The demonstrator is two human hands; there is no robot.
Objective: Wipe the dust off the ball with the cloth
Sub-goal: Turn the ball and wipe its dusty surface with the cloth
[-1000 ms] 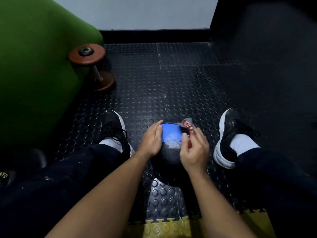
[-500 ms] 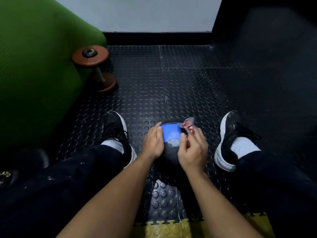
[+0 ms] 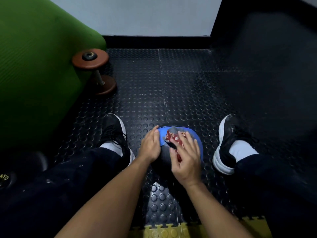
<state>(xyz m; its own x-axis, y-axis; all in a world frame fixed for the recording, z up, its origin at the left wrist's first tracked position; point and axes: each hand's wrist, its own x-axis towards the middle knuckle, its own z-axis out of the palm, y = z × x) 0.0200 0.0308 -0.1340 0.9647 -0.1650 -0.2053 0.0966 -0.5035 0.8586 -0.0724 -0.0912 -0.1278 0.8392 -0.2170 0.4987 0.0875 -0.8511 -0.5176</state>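
Hands (image 3: 169,154) flank ball (image 3: 164,155), blue band up: left flat, right apparently pressing cloth (image 3: 174,137).

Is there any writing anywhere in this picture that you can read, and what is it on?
"AYO": yellow letters, cut off by the picture's left edge, on a dark object at the lower left; the rest of the word is out of view.
Black cap on the brown dumbbell: faint markings, too small to read.
Red patterned cloth under the right hand on the ball: light marks, too blurred to tell if they are letters.
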